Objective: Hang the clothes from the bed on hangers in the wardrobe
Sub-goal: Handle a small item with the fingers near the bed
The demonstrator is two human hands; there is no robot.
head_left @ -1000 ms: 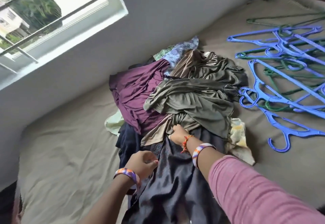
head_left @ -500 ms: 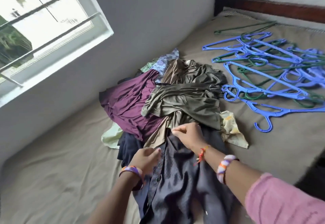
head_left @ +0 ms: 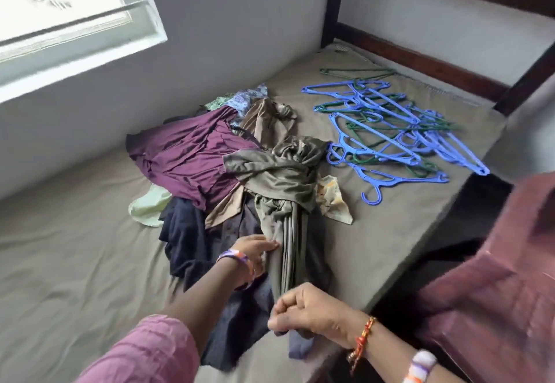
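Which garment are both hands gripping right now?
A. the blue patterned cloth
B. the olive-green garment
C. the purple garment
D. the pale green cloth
B: the right hand pinches the near end of the olive-green garment, pulled into a taut strip, while the left hand grips it farther up; the purple garment lies untouched in the pile.

Likely a home bedroom: bed (head_left: 90, 262), window (head_left: 75, 22).

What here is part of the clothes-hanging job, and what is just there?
Part of the job: olive garment gripped by right hand and left hand; purple garment; blue hangers; bed.
Just there: window; wooden bed frame.
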